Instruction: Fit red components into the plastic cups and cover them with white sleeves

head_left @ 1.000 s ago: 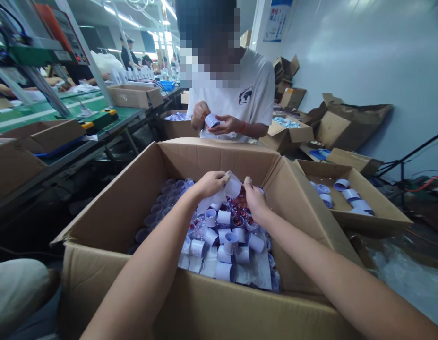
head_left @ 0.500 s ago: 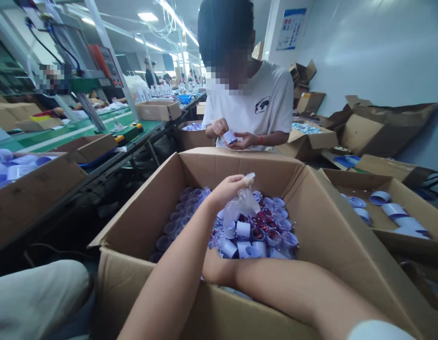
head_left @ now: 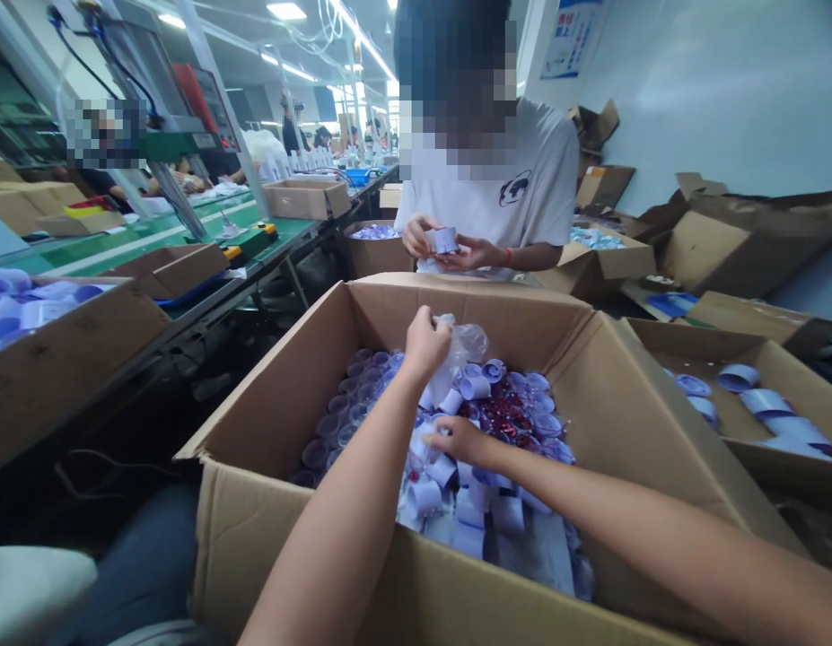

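My left hand [head_left: 427, 345] is closed on the gathered edge of a clear plastic bag [head_left: 468, 345], held over the middle of a large cardboard box [head_left: 281, 511]. Lower down, my right hand [head_left: 461, 441] reaches in from the right with its fingers curled against whitish plastic that looks like part of the same bag. Around both hands lie many short pale-purple plastic cups [head_left: 424, 498], some tipped on their sides. Red shiny bits [head_left: 513, 413] are scattered over the cups right of the bag. The tips of my right fingers are partly hidden.
Across the box a person in a white shirt [head_left: 483, 197] holds a pale cup [head_left: 443, 240] in both hands. A smaller box [head_left: 712, 345] with cups stands right, another [head_left: 72, 327] left. A green conveyor bench [head_left: 301, 229] runs along the left.
My right hand has come up from the near side of the box to the bag among the cups. My left hand has shifted slightly up, still holding the bag. Cups at the near side were disturbed.
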Tool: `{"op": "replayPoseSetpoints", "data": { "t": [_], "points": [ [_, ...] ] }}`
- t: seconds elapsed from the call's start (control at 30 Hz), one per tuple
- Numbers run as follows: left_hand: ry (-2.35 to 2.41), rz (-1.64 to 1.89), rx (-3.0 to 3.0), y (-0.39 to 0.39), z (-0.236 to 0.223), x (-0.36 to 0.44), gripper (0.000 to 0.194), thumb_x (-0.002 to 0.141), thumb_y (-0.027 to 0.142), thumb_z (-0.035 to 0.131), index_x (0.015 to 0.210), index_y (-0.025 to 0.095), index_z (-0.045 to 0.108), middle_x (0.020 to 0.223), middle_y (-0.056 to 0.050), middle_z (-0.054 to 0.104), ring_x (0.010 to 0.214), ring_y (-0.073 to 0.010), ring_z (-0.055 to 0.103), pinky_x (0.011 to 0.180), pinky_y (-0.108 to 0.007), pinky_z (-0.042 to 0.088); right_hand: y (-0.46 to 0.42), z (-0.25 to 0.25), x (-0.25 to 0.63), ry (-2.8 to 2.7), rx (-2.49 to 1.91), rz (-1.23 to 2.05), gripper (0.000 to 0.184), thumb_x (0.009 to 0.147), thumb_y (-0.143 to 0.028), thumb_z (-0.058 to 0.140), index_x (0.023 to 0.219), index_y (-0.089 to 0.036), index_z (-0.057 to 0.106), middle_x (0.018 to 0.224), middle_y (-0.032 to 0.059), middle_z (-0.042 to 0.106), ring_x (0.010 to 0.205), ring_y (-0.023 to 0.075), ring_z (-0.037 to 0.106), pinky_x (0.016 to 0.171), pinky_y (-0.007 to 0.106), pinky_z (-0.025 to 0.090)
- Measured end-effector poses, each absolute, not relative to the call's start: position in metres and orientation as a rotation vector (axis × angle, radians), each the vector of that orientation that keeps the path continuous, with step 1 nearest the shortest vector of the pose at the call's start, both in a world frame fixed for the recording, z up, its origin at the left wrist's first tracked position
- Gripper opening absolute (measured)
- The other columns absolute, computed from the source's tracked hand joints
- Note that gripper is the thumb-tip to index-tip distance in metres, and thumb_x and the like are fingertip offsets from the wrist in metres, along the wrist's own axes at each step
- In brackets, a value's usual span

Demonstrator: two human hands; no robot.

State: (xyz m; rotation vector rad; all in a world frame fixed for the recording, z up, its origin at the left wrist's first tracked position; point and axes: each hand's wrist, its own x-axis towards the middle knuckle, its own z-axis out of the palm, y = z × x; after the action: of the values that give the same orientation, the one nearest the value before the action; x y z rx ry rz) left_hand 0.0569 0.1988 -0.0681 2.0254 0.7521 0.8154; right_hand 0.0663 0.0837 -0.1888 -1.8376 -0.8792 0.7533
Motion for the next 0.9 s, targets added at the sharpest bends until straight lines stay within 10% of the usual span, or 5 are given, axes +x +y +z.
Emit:
{"op": "replayPoseSetpoints", "data": {
  "t": [0.37,0.53,0.73,0.9],
  "points": [
    [0.328,0.289,2.337,0.186,-0.078,0.055,0.027,0.070,0.030,0.061,0.094,0.016,0.058,0.088,-0.004,0.063,0.076,-0.0157,0.054,0.067,-0.024,0.039,0.057,-0.103,0.123,-0.108,-1.160,0.654,0.003,0.079,-0.020,0.055,0.079,-0.019,0.053,0.066,-0.0026,0.061,0.049,0.0083,0.056,0.046,0.019,0.042],
    [0.293,0.443,2.412,0.187,-0.078,0.056,0.023,0.079,0.029,0.047,0.060,0.017,0.052,0.059,0.001,0.052,0.058,-0.0116,0.043,0.056,-0.024,0.031,0.056,-0.099,0.120,-0.152,-1.132,0.740,0.009,0.082,-0.027,0.054,0.080,-0.020,0.050,0.061,-0.0040,0.056,0.045,0.0093,0.055,0.048,0.022,0.045],
    [0.203,0.383,1.977,0.180,-0.065,0.051,0.030,0.076,0.040,0.052,0.056,0.018,0.049,0.052,0.003,0.045,0.053,-0.0102,0.036,0.051,-0.023,0.027,0.054,-0.142,0.109,-0.050,-1.711,0.729,0.036,0.091,-0.042,0.022,0.080,-0.019,0.048,0.064,0.0016,0.056,0.044,0.0101,0.050,0.044,0.023,0.040],
    [0.100,0.165,1.785,0.171,-0.056,0.043,0.029,0.073,0.041,0.058,0.059,0.016,0.054,0.054,0.003,0.046,0.051,-0.0087,0.036,0.051,-0.022,0.028,0.069,-0.196,0.046,-0.809,-2.148,0.886,0.007,0.074,-0.019,0.053,0.067,-0.017,0.054,0.069,0.0052,0.061,0.065,0.0156,0.057,0.058,0.025,0.043]
  ]
}}
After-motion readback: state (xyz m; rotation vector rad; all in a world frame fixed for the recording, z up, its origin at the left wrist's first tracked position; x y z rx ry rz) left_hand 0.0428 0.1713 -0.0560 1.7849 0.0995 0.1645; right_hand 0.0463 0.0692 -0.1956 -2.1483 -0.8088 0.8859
